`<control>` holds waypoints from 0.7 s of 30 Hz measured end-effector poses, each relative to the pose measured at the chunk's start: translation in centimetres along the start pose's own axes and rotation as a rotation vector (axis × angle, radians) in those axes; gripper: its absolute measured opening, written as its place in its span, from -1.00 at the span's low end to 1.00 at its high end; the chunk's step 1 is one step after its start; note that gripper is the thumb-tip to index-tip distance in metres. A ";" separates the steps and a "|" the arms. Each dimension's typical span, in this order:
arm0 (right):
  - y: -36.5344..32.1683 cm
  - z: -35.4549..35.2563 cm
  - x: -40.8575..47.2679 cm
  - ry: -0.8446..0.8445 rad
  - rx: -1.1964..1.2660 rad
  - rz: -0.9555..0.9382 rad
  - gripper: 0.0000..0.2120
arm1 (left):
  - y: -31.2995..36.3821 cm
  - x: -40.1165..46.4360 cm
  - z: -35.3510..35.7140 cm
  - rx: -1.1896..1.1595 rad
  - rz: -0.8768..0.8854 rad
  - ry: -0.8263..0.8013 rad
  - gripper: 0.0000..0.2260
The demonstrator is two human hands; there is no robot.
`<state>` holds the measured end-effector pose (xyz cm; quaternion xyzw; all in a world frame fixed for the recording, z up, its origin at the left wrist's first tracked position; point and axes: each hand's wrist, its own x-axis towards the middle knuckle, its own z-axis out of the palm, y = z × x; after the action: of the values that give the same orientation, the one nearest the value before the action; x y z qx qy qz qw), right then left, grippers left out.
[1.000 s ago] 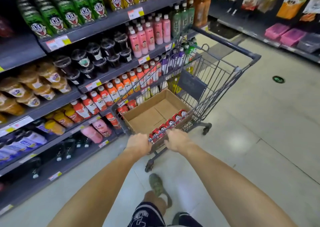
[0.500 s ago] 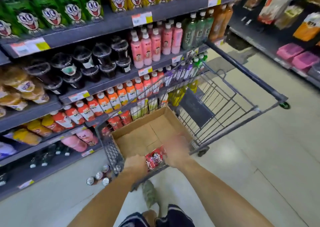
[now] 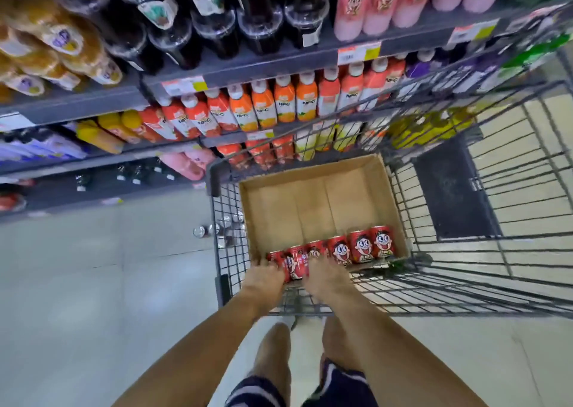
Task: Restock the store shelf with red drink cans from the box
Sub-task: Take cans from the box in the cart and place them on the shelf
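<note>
The left hand [image 3: 267,275] and right hand [image 3: 322,275] reach down onto the left end of a row of red drink cans with cartoon faces [image 3: 333,250], apparently gripping some. The row runs left to right along the near wall of the brown cardboard box [image 3: 313,202] in the grey wire cart [image 3: 465,285]. The left hand is nearer the end can.

Shop aisle, tiered shelves [image 3: 77,109] of bottled drinks [image 3: 283,102], price tags [image 3: 359,53] on edges, wire trolley [image 3: 465,282]

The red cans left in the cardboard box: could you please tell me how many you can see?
6 red cans, in one row along the box's near wall. The left hand and right hand cover the leftmost ones, so more may be hidden.
</note>
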<state>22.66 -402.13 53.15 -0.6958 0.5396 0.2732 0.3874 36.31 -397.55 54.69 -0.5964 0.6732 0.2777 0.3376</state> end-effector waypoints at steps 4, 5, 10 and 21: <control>1.2 1.4 3.4 -0.087 0.109 0.022 -0.72 | 0.3 3.4 1.9 -0.105 -0.054 -0.066 -0.71; 1.4 1.9 4.2 -0.101 0.121 0.022 -0.71 | 0.4 4.0 2.3 -0.149 -0.079 -0.089 -0.73; 1.8 4.4 8.0 -0.107 0.086 -0.012 -0.42 | 0.5 8.5 5.1 -0.524 -0.315 -0.105 -0.72; 1.0 6.7 13.1 -0.030 0.224 0.040 -0.52 | 1.3 12.7 8.5 -0.946 -0.691 -0.029 -0.44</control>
<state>25.49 -403.72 38.76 -0.6329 0.5747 0.2292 0.4654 35.27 -398.56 39.42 -0.8635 0.2378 0.4298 0.1147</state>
